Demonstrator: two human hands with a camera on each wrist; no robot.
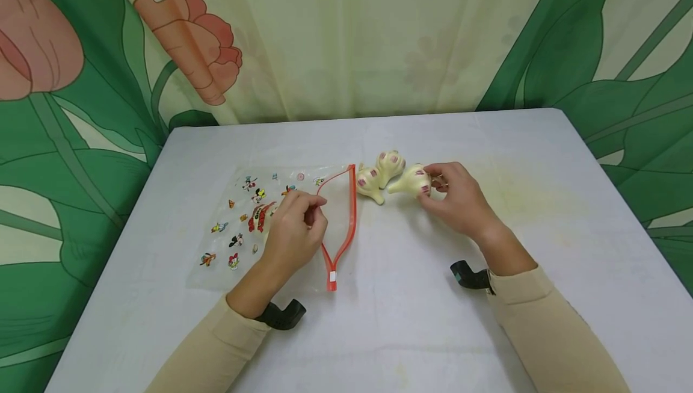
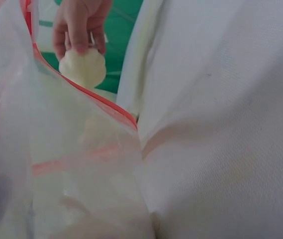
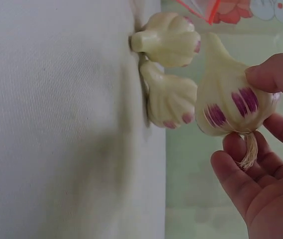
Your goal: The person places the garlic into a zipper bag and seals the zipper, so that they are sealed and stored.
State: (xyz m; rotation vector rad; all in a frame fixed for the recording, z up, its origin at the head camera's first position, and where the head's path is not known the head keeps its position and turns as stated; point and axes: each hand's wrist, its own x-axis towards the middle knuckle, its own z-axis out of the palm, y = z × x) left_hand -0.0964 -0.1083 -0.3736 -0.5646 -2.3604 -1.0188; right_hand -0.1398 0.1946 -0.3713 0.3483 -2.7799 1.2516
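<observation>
In the head view my left hand [image 1: 296, 227] pinches the upper rim of a clear plastic zip bag [image 1: 346, 242] with red edging, holding its mouth raised. Cartoon figures are printed across the bag. My right hand [image 1: 457, 200] grips a garlic bulb [image 1: 412, 181], cream with purple streaks. The right wrist view shows thumb and fingers around this bulb [image 3: 235, 99], its pale roots hanging beside the fingertips. Two more garlic bulbs, one in front [image 1: 370, 184] and one behind [image 1: 390, 165], lie by the bag's opening. In the left wrist view the translucent bag [image 2: 86, 184] fills the lower left.
A white cloth covers the table [image 1: 411, 321]. Behind it hangs a curtain [image 1: 379, 38] printed with big green leaves and a carrot-like shape. Black wrist cameras sit on the left wrist [image 1: 284, 315] and the right wrist [image 1: 468, 275].
</observation>
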